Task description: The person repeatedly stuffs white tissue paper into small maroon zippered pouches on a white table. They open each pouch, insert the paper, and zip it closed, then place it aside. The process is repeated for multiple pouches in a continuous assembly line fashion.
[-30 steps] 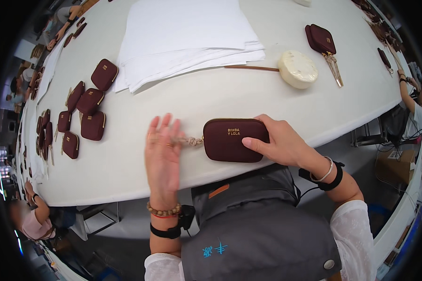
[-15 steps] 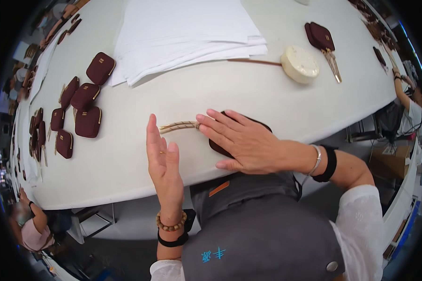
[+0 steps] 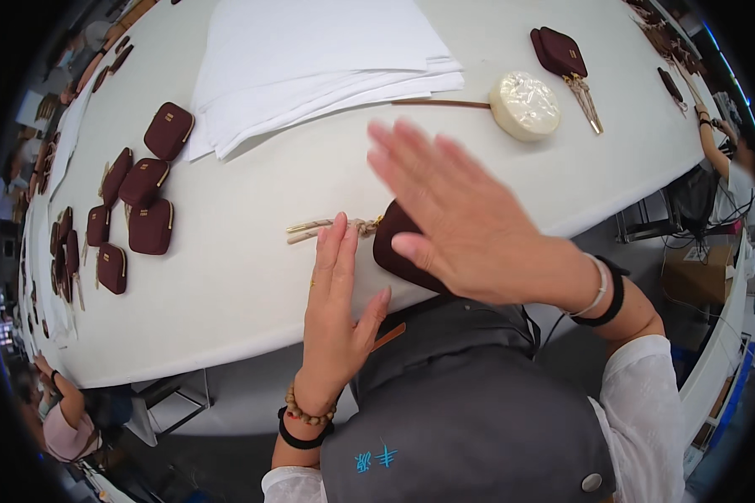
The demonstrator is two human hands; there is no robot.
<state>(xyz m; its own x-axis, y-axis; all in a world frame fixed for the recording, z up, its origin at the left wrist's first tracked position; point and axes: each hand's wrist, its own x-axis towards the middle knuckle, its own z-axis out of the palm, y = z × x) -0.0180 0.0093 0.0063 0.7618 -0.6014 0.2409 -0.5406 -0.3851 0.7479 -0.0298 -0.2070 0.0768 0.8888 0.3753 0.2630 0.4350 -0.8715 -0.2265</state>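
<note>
A dark maroon pouch [image 3: 398, 251] lies near the front edge of the white table, partly covered from view by my right hand. Its beige cord tassel [image 3: 310, 228] with gold tips stretches out to the left. My right hand [image 3: 457, 210] is raised over the pouch, flat and slightly blurred, fingers stretched and holding nothing. My left hand [image 3: 340, 298] stands with straight fingers and the thumb apart, its fingertips by the tassel's knot; whether they touch it I cannot tell. Nothing is in that hand.
Several maroon pouches [image 3: 151, 226] sit on the left. A stack of white sheets [image 3: 319, 67] lies at the far middle. A round cream roll [image 3: 524, 106] rests beside a thin brown stick [image 3: 440, 103]. Two stacked pouches [image 3: 559, 52] lie far right. Other people work at both sides.
My right hand has lifted off the pouch and shows more of its left side. My left hand has moved right, toward the tassel's knot. The view has shifted slightly.
</note>
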